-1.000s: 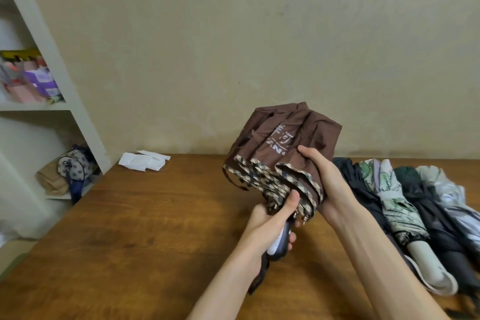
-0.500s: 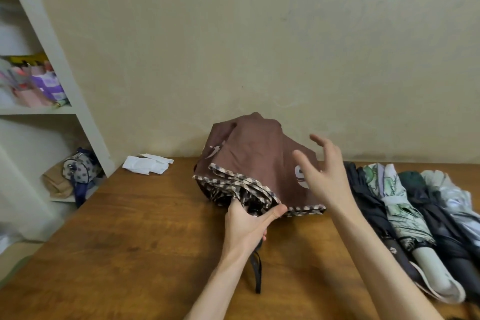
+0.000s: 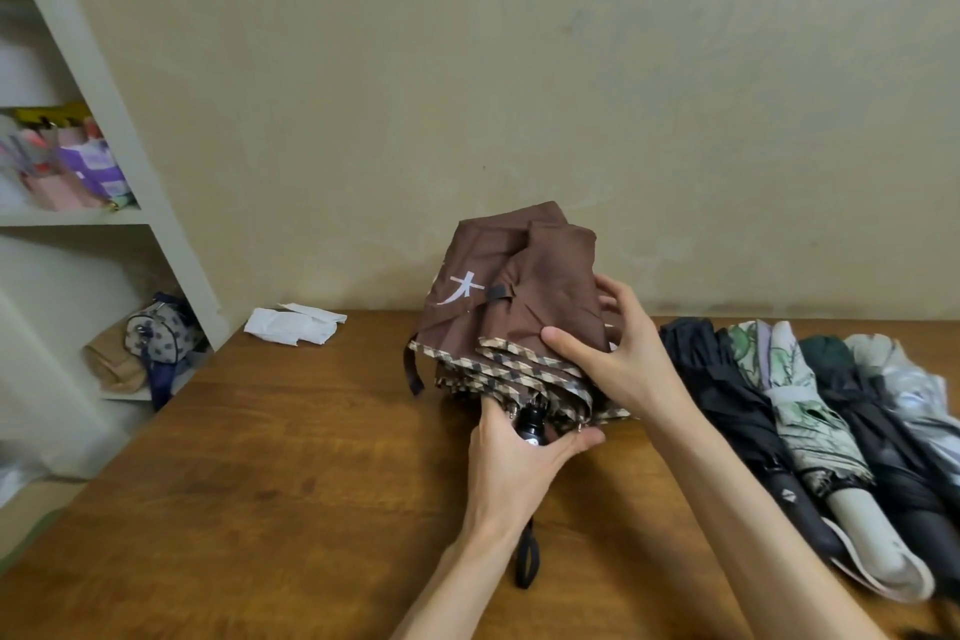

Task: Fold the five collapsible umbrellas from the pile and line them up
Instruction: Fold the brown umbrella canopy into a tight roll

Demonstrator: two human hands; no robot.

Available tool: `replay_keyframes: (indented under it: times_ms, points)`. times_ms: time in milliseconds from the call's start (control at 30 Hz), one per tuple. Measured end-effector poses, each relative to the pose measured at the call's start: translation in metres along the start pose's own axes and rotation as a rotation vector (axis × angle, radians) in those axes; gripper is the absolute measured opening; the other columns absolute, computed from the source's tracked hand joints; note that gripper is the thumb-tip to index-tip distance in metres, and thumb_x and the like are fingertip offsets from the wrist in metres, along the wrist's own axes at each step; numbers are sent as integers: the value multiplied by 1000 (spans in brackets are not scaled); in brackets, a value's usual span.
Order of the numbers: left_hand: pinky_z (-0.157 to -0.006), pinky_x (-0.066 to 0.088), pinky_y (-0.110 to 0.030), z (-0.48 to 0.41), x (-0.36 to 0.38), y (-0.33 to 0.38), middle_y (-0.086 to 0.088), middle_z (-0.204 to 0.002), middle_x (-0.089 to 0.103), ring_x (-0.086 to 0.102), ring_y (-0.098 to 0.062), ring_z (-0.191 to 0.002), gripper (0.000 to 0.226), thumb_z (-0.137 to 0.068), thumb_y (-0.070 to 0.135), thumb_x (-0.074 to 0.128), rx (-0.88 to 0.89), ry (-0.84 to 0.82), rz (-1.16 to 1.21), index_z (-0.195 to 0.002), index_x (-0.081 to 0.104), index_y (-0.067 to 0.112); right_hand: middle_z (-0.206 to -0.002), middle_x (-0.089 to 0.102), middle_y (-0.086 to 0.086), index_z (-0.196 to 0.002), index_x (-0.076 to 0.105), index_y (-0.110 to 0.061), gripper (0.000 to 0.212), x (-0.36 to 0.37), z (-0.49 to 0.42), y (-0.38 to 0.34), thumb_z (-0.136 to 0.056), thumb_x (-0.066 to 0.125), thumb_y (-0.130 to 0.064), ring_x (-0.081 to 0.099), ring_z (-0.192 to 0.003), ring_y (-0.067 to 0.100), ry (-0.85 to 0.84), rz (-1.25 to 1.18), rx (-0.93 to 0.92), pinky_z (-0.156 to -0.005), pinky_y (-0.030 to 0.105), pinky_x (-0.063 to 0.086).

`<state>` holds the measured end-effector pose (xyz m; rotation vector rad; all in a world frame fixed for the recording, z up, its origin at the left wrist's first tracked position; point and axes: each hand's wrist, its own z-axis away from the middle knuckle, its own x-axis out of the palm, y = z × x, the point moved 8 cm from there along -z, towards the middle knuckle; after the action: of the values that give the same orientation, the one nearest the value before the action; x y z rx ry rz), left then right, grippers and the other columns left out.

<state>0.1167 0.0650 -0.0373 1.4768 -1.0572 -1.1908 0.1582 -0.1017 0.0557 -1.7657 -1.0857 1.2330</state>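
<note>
- Since the earlier frame, the right hand is being brought back onto the brown fabric collapsible umbrella with checked trim.
- The stiff black plastic handle, judged the surest hold, is being gripped by the left hand.
- The umbrella is being held over the wooden table, its long axis running from the handle, nearest the person, toward the wall.
- Its soft, light folds are being clasped by the right hand.

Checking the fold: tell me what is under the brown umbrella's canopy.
Under the brown umbrella, only its black handle shows, gripped by the left hand. The shaft is covered by fabric.
</note>
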Motion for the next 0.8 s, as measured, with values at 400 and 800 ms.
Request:
replay_keyframes:
  times_ms: [400, 800]
  points:
    - [-108, 51, -30, 6, 11, 2, 17, -128, 64, 60, -4, -124, 104, -55, 54, 101, -13, -132, -12, -141, 47, 33, -143, 57, 2, -158, 33, -15, 111, 13, -6, 13, -72, 95, -48, 58, -130, 24, 25, 17, 204, -107, 39, 51]
    - [-43, 46, -27, 4, 15, 7, -7, -73, 72, 62, -18, -50, 92, -69, 85, 56, -337, -164, 265, -125, 64, 13, -126, 68, -11, -137, 54, -27, 81, 4, -4, -12, -71, 99, -36, 69, -114, 9, 91, -247, 48, -103, 43, 58]
